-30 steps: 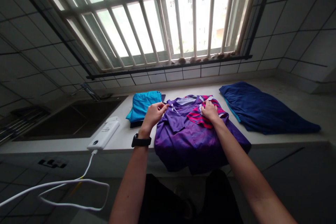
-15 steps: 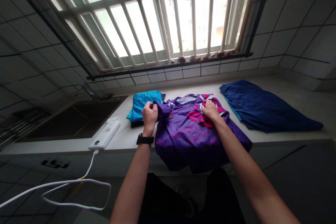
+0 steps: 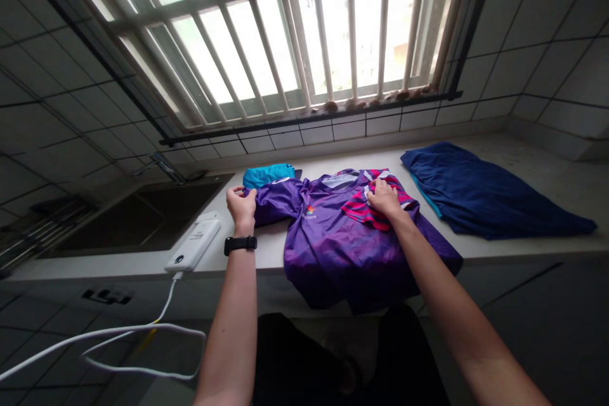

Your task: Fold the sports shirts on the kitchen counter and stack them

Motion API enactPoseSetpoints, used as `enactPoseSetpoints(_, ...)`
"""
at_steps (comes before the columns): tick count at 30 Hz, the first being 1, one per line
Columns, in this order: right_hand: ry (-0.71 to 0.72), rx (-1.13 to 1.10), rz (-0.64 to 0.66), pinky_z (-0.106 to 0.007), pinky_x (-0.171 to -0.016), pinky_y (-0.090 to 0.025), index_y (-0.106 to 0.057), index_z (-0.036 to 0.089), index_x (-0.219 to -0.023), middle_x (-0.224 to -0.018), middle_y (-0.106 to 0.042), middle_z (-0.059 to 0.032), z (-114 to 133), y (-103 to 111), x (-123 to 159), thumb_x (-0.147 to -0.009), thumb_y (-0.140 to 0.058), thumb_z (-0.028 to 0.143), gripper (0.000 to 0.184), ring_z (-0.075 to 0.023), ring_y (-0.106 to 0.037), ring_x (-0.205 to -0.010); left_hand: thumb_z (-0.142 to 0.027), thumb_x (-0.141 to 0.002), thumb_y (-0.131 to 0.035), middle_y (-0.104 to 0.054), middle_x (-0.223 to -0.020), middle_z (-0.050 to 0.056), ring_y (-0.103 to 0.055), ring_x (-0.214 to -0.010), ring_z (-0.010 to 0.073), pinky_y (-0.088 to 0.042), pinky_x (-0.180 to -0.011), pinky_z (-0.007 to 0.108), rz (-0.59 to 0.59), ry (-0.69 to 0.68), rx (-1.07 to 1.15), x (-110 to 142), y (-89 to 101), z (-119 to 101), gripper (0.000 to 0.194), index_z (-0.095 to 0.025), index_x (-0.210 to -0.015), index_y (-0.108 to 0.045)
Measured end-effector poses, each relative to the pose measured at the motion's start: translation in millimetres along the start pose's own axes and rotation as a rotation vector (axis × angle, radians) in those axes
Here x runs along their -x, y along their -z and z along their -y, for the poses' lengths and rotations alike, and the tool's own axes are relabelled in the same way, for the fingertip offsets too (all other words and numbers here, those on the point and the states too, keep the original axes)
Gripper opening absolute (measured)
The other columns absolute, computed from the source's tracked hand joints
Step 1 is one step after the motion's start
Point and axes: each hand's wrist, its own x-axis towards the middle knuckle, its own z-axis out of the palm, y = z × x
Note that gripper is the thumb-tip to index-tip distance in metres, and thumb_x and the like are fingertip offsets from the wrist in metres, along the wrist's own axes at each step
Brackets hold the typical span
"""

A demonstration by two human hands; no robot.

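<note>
A purple shirt (image 3: 342,254) lies on the counter, its lower part hanging over the front edge. My left hand (image 3: 242,208) is closed on the end of its left-side sleeve, which is stretched out to the left. The other sleeve, striped pink and dark, is folded inward over the chest. My right hand (image 3: 383,199) rests on that striped sleeve with its fingers bent, gripping the cloth near a white patch. Behind the stretched sleeve sits a folded bright blue garment (image 3: 269,174), partly covered by it.
A dark blue folded garment (image 3: 485,193) lies to the right on the white counter (image 3: 271,254). On the left are a white power bank (image 3: 194,244) with a cable, and a sink (image 3: 143,216) with a tap (image 3: 166,168). A barred window (image 3: 285,32) is behind.
My left hand has moved left, drawing the purple sleeve out straight across the front of the bright blue garment. My right hand stays on the striped sleeve.
</note>
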Motion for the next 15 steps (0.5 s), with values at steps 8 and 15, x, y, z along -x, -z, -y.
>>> enactPoseSetpoints(8, 0.002, 0.013, -0.012, -0.054, -0.119, -0.035, -0.06, 0.014, -0.13, -0.137, -0.064, -0.0195, 0.5, 2.2, 0.8, -0.095, -0.045, 0.023, 0.039, -0.034, -0.057, -0.131, -0.052, -0.088, -0.066, -0.076, -0.091, 0.007, -0.073, -0.08, 0.0216, -0.061, -0.076, 0.036, 0.897, -0.255, 0.123, 54.4, 0.2, -47.7, 0.049, -0.017, -0.122, -0.064)
enactPoseSetpoints(15, 0.065, 0.033, -0.053, -0.047, -0.118, -0.037, -0.073, 0.016, -0.12, -0.139, -0.067, -0.0158, -0.4, 4.3, 0.7, -0.1, -0.041, 0.024, 0.039, -0.0308, -0.06, -0.129, -0.029, -0.089, -0.064, -0.075, -0.108, 0.011, -0.07, -0.105, 0.0255, -0.055, -0.099, 0.037, 0.795, -0.661, -0.508, 79.9, -41.9, -20.7, 0.025, -0.02, -0.108, -0.076)
